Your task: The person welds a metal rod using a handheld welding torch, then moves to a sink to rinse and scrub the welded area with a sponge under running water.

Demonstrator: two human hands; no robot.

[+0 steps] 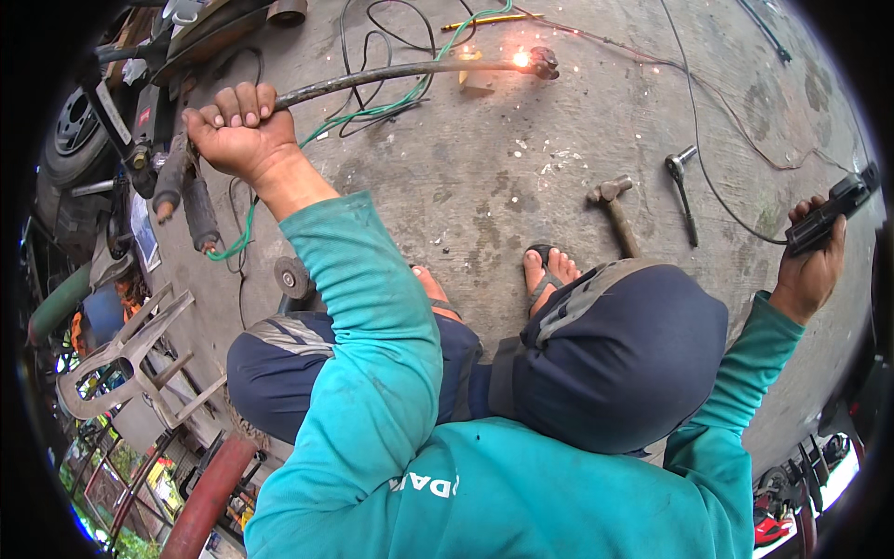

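Observation:
I squat on a concrete floor (559, 140) in a teal long-sleeved shirt and dark trousers. My left hand (237, 130) is raised at the upper left, fist closed around a dark thick rod (391, 73) that runs right. Its far tip glows orange with sparks (521, 59) against a small metal piece (545, 63) on the floor. My right hand (812, 265) is out at the right edge, gripping a black oblong device (832, 214) with a thin black cable trailing from it. My sandalled feet (549, 270) rest on the floor below the sparks.
A hammer (615, 210) and a ratchet wrench (683, 186) lie right of centre. Green and black wires (382, 102) loop near the rod. A grinder disc (293, 278), a white plastic chair (130, 359), a tyre (70, 130) and a red pipe (209, 498) crowd the left.

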